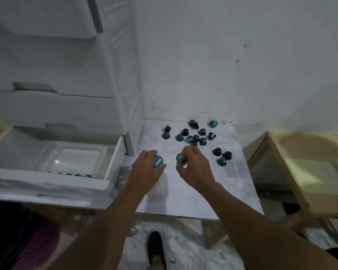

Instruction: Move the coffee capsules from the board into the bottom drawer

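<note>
A white board lies on the floor against the wall. Several blue and black coffee capsules are scattered over its far part, with three more off to the right. My left hand is above the board's left side, closed on a blue capsule whose printed lid faces up. My right hand is near the board's middle, holding another blue capsule and something dark under it. The bottom drawer of a white plastic cabinet stands pulled out at left, with a row of capsules along its front.
The white drawer cabinet rises at left with its upper drawers closed. A pale wooden frame stands at right of the board. A white wall is behind. My dark shoe rests on the marbled floor below the board.
</note>
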